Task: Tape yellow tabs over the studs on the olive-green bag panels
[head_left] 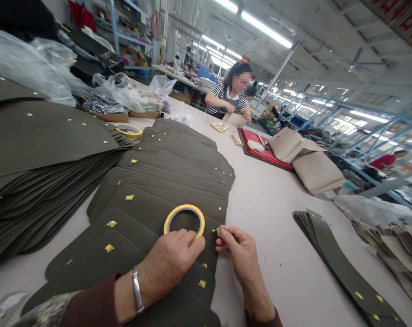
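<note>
My left hand (pixel 174 254) is closed on the near rim of a roll of yellow tape (pixel 184 207), which stands over the dark green panels (pixel 158 218). A pinch of my right hand (pixel 238 247) holds a small piece of yellow tape (pixel 218 230) at the panels' right edge. Beside that piece a small metal stud shows on the panel. The panels lie overlapped in a long row, with metal studs along their edges. Several of the nearer ones carry little yellow tape patches (pixel 129 197) over such spots.
To the left lies a thick stack of green panels (pixel 49 141), with another yellow tape roll (pixel 128 131) behind it. Green strips (pixel 345 268) lie at right. Further back are a red tray (pixel 260 147), beige bag pieces (pixel 316 170) and a co-worker (pixel 226 93) handling a beige piece.
</note>
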